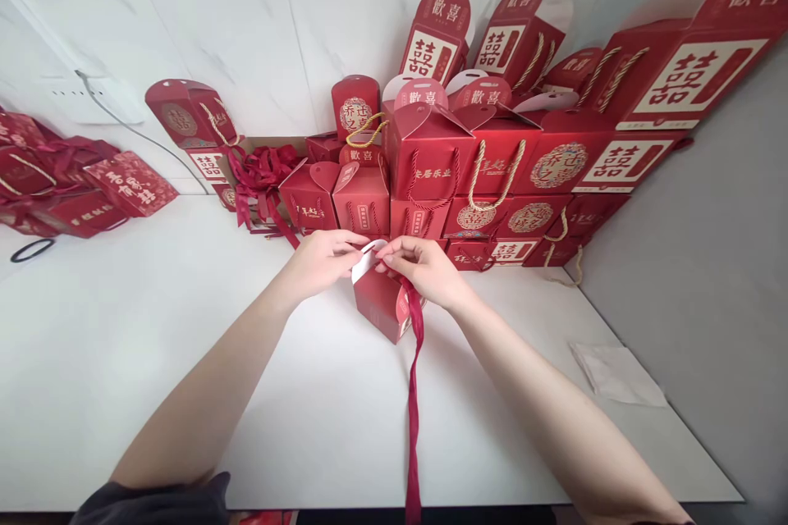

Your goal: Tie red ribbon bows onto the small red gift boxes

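A small red gift box (380, 301) stands on the white table (123, 344) in front of me, its white-lined top flaps raised. My left hand (323, 260) pinches the left flap at the top of the box. My right hand (423, 267) is closed on the flap tips and on a dark red ribbon (414, 394). The ribbon hangs from the box top and trails toward me over the table's near edge.
A big stack of red gift boxes (492, 156) with rope handles fills the back right corner. Loose red ribbons (262, 172) lie at the back middle. Flat red boxes (67, 180) lie at far left beside a black ring (32, 250). A white paper (617, 375) lies at right.
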A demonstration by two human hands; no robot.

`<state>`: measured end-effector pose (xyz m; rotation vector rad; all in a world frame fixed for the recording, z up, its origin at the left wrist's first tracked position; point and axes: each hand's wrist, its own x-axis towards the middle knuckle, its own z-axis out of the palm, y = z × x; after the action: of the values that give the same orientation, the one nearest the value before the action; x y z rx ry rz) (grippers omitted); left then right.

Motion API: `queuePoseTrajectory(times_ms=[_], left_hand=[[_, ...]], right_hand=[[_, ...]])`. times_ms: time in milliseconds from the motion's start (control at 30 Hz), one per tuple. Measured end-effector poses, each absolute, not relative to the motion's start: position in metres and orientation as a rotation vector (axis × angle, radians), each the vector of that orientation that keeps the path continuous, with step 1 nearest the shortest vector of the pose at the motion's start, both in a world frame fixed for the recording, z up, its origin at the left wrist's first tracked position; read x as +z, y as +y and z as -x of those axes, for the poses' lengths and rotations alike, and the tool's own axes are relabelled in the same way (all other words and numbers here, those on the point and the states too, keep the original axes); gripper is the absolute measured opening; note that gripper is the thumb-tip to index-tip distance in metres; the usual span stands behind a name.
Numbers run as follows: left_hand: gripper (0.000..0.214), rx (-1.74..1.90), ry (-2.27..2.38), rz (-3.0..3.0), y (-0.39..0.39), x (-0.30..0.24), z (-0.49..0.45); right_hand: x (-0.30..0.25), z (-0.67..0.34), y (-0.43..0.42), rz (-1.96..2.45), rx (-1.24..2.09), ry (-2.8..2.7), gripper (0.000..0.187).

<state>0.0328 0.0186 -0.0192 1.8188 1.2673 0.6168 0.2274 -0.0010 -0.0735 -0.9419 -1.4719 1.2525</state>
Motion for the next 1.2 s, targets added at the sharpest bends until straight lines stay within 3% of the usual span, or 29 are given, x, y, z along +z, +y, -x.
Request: queuePoseTrajectory(times_ms=[367, 567, 833, 967, 1200], left_hand=[[0.034, 0.640, 1.227, -1.785, 0.017, -0.021, -0.037], [0.028, 0.665, 1.227, -1.906, 0.017, -0.024, -0.041], [0.023, 0.947, 1.397, -1.767, 0.027, 0.016, 0.004], [0.013, 1.141, 1.412, -1.623, 0.030, 0.031, 0.023], [0.011, 1.226, 1.255, -1.442, 0.034, 0.038, 0.035]], right_hand=[[-0.078, -0.223, -0.001, 0.933, 1.243, -1.487, 0.010], [-0.075, -0.221, -0.003, 0.962, 1.224, -1.502, 0.019], [-0.065, -0.255, -0.038, 1.239, 0.834, -1.449, 0.032], [-0.084, -0.261, -0.063, 1.302, 1.107, -1.439, 0.047], [-0.106, -0.247, -0.085, 1.001, 1.781, -1.101, 0.049]])
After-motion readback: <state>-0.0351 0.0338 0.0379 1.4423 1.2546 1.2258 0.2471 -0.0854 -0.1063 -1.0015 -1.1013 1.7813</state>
